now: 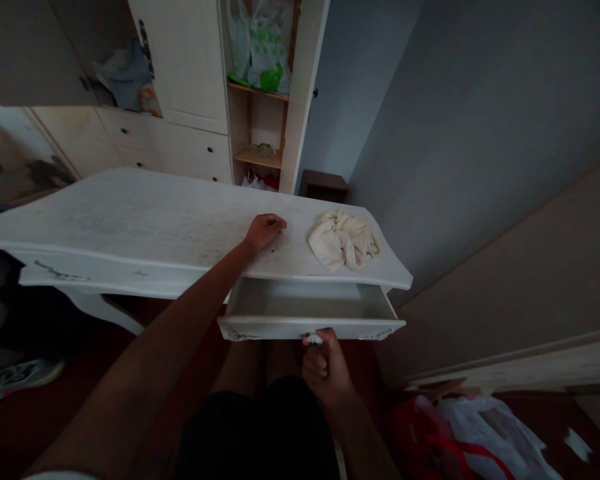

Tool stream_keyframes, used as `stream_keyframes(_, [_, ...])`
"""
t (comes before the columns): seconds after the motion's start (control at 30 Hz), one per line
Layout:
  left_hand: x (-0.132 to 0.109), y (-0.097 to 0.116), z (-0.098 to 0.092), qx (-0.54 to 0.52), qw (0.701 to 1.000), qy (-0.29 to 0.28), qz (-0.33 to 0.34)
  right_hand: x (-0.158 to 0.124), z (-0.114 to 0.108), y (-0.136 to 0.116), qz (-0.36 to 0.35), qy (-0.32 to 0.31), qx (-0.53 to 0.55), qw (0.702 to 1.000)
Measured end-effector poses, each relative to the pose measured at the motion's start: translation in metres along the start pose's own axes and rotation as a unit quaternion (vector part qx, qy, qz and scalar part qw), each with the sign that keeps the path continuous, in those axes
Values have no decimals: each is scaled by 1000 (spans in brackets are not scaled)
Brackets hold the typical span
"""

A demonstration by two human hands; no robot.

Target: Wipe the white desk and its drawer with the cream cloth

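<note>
My right hand (325, 367) pinches the small white knob (315, 339) on the front of a drawer (270, 328). The drawer is pulled out from a white table, and its visible inside holds nothing. On the tabletop (180, 213), my left hand (265, 231) rests on its side with fingers curled together; whether anything small is between them is hidden. A crumpled cream cloth (343, 240) lies to the right of that hand, apart from it, near the table's right end.
Behind the table stands a white wardrobe (190, 67) with plastic bags (267, 47) on an uncovered shelf. A grey wall (480, 133) runs along the right. Red and white bags (490, 433) sit on the floor at lower right. A shoe (20, 380) is at lower left.
</note>
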State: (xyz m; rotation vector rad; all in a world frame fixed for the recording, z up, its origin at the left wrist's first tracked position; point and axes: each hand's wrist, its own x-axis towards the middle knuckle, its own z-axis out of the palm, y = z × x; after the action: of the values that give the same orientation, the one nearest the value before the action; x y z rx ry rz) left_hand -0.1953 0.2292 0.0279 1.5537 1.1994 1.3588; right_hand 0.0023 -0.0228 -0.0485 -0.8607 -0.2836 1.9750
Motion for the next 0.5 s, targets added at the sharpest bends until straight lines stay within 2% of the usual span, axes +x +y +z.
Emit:
stream_keyframes(0.17, [-2,3,0,4,1000,19,-16,-38,-7,32,-9,57,-4,998])
stream_keyframes(0.3, [-3,6,-1,-6,999,26,-21,-59,-21,63,-28,100,-18,994])
stream_keyframes(0.4, [-3,7,-1,-21,999,39,-16,-73,-31,80,-33,60,-99,993])
stream_keyframes(0.5, [-3,8,-2,-21,998,52,-13,-88,-29,86,-26,11,-170,985])
